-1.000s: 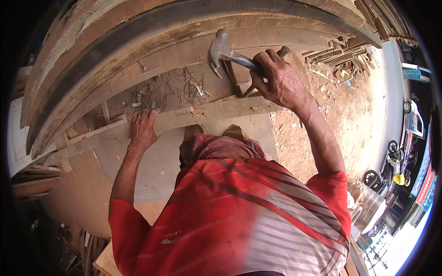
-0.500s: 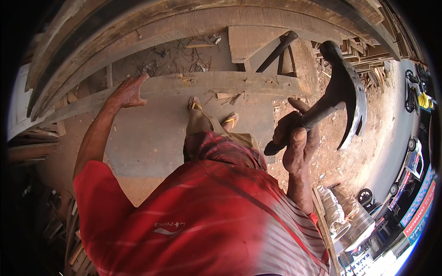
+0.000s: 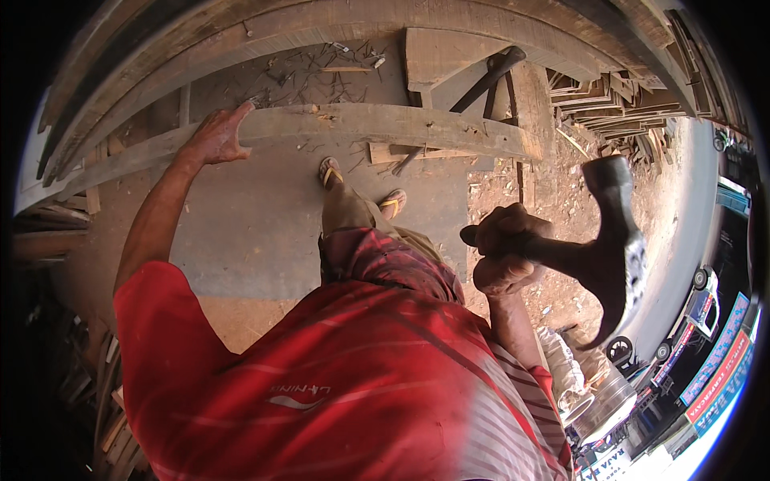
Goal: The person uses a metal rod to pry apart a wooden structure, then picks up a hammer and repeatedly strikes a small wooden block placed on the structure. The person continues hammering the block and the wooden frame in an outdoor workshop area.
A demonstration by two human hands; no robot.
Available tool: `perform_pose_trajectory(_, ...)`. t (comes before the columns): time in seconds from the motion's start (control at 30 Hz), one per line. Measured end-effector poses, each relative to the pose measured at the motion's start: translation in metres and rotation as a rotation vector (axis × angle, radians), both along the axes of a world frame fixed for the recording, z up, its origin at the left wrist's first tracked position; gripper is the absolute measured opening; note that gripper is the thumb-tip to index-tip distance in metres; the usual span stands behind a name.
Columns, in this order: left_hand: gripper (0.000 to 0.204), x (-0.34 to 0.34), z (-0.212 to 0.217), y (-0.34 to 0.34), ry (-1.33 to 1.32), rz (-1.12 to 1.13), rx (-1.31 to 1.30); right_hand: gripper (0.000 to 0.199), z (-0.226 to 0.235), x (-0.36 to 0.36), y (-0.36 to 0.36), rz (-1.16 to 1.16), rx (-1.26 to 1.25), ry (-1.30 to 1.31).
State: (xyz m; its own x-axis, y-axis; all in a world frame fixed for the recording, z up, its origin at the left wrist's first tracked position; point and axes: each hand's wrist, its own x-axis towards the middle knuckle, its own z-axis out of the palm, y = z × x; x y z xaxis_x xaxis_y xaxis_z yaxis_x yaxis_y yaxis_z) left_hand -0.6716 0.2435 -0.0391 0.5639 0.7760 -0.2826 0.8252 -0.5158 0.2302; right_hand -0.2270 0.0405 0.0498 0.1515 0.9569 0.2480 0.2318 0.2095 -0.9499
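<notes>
**Hammer raised, other hand steadying the plank**

The right hand (image 3: 504, 250) is clenched tight around the dark handle of a black steel claw hammer (image 3: 611, 248), held up close to the camera with its head to the right, well clear of the work. The left hand (image 3: 215, 138) lies with fingers spread on the near edge of a long, pale, rough-sawn wooden plank (image 3: 385, 124) that runs across in front of the person. Below it, 2 feet in yellow-strapped sandals (image 3: 361, 186) stand on a flat grey board (image 3: 249, 232). Beyond the plank lie scattered wood shavings (image 3: 313, 68) and a second dark-handled tool (image 3: 485, 80). Stacked timber offcuts (image 3: 609, 100) sit at the upper right.
</notes>
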Motion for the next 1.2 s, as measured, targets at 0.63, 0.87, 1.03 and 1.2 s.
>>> perform_pose_trajectory(0.63, 0.08, 0.01, -0.02, -0.026, 0.079, 0.166, 0.114, 0.055, -0.047, 0.03, -0.044, -0.106, -0.163, -0.108)
perform_pose_trajectory(0.87, 0.085, 0.001, -0.03, -0.025, 0.162, 0.246, 0.019, 0.049, -0.013, 0.001, -0.043, -0.173, -0.427, -0.374)
perform_pose_trajectory(1.03, 0.084, -0.006, -0.037, -0.026, 0.111, 0.183, 0.156, 0.06, -0.017, 0.007, -0.026, -0.04, 0.271, 0.032)
perform_pose_trajectory(1.2, 0.084, -0.004, -0.032, -0.025, 0.096, 0.156, 0.169, 0.056, -0.071, 0.026, -0.034, -0.213, -0.713, -0.525)
